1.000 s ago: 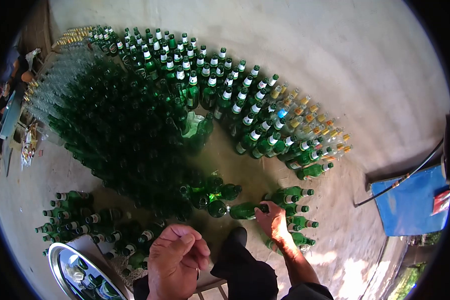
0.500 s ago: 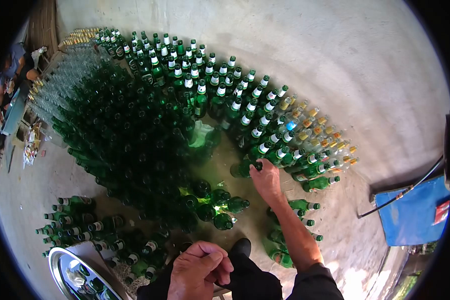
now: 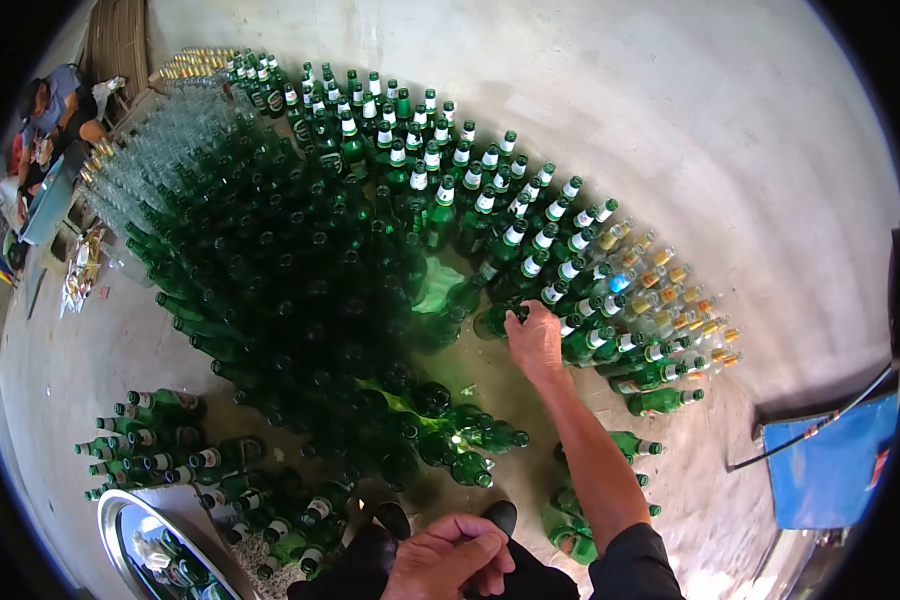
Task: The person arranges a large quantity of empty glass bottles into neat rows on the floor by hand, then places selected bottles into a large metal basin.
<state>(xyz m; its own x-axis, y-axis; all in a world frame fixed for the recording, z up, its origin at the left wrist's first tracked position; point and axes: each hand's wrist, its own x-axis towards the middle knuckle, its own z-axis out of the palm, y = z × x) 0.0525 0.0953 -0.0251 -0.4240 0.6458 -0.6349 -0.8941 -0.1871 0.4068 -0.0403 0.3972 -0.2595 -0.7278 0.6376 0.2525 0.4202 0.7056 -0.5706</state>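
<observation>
My right hand (image 3: 537, 345) is closed round the neck of a green glass bottle (image 3: 490, 322) that stands at the front of the labelled rows. Around it are several green bottles with white neck labels (image 3: 533, 263). My left hand (image 3: 455, 560) is curled in front of my lap, thumb against the fingers; whether anything is inside cannot be made out. To the left stands a dense mass of dark green bottles without neck labels (image 3: 270, 270). Between the two groups lies a pale green translucent piece (image 3: 438, 287), possibly plastic.
Clear bottles with gold-orange necks (image 3: 675, 295) stand along the wall (image 3: 670, 120). More green bottles (image 3: 165, 440) sit at the lower left near a round metal basin (image 3: 120, 520). A blue panel (image 3: 820, 465) is at right. Another person (image 3: 60, 105) sits at the far left.
The view has shifted, so the bottles appear further right and the person at the left shows more. My right hand stays on the bottle's neck. My left hand remains curled.
</observation>
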